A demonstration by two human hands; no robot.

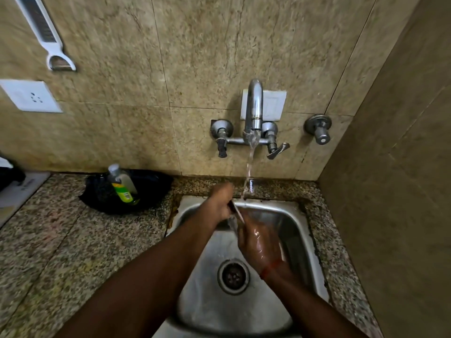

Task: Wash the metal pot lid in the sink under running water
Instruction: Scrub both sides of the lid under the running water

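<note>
Right hand (pixel 258 240) touches lid (pixel 235 210); bottle label (pixel 123 192) illegible.

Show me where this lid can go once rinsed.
Widest bare patch: counter left of the sink, in front of the bag. A narrow strip runs between sink and right wall. Crowded inside the sink: left hand, right hand and lid under the tap.

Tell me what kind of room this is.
Most likely a home kitchen. A steel sink is set into a speckled stone counter. What looks like a dish-soap bottle stands left of the sink, and a peeler hangs on the tiled wall.
</note>
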